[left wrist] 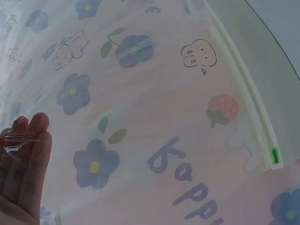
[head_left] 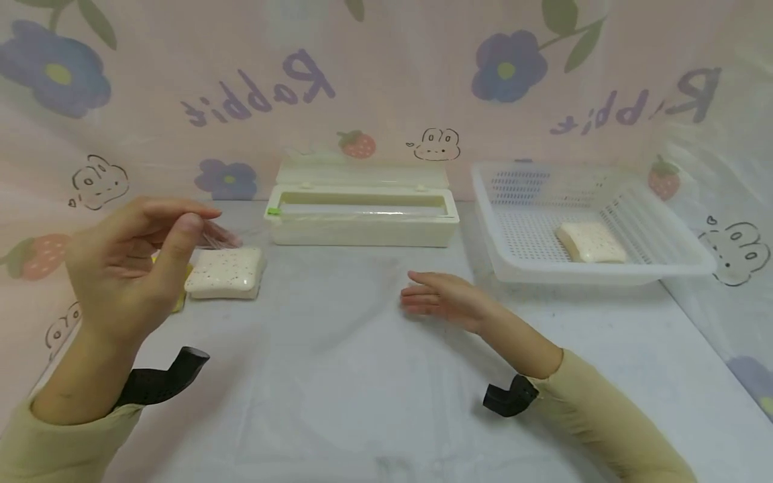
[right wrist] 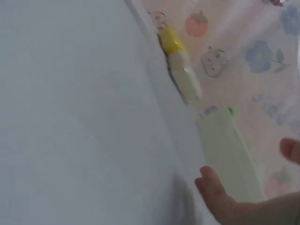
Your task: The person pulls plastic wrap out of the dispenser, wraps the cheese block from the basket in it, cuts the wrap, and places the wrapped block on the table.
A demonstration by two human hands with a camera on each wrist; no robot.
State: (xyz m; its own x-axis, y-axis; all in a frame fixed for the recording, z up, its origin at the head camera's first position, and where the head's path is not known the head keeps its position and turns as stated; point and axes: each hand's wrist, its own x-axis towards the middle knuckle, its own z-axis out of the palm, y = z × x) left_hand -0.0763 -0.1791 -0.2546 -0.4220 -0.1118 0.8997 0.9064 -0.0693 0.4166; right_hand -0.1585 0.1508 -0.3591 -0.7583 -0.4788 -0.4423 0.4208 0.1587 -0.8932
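So the left hand (head_left: 123, 272) has a narrow grip, pinching crumpled clear film (left wrist: 16, 140) up above the counter (head_left: 338, 376), near a speckled white block (head_left: 223, 272). The right hand (head_left: 447, 302) is empty, grip pretty wide, in front of the open cream box (head_left: 362, 231).

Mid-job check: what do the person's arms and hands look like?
The left hand and right hand wear no gloves. Left sleeve and right sleeve are pale beige. There's a bent black left wrist fitting and similar right wrist fitting.
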